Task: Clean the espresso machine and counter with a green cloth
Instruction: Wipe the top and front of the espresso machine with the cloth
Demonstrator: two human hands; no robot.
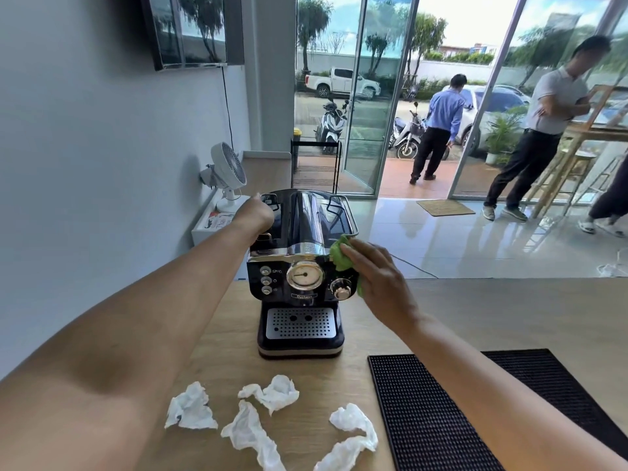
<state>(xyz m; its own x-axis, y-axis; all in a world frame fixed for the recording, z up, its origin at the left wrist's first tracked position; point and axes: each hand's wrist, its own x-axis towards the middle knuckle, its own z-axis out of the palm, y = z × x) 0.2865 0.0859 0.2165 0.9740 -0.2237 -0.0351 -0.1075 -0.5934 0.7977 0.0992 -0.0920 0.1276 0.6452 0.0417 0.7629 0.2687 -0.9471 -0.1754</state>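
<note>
Obs., standing beside the counter (509, 314).

Position of items: the espresso machine (300, 266) stands on the wooden counter towards the wall side, front facing the person. The green cloth (341, 258) is bunched against the machine's upper right side. It is just beside the control knob (341, 288) and under the right hand (377, 277).

Risks, as judged:
- The right hand pushes sideways on a tall, narrow body. If that push beats the brace on the far side, the machine could skid or rock towards the wall.
- A downward stroke could catch the knob and turn it, because the cloth edge is so close to it.
- A loose fold of cloth could snag on the raised rail at the top right corner.
- Crumpled tissues (268, 394) lie on the counter in front, near the black bar mat (441, 402). A wide sweep of the forearm could scatter them. The counter itself does not look wiped yet.

Hand pose:
- The hands are well apart, one on each flank of the machine.
- Right hand: back of the hand up, fingers laid fairly flat over the cloth and pressing it to the casing. The thumb is hidden.
- Left hand (255, 214): arm stretched long, hand at the top left rear edge. Its fingers are out of sight past the knuckles, so I cannot tell whether it grips the rail or merely rests there.
</note>
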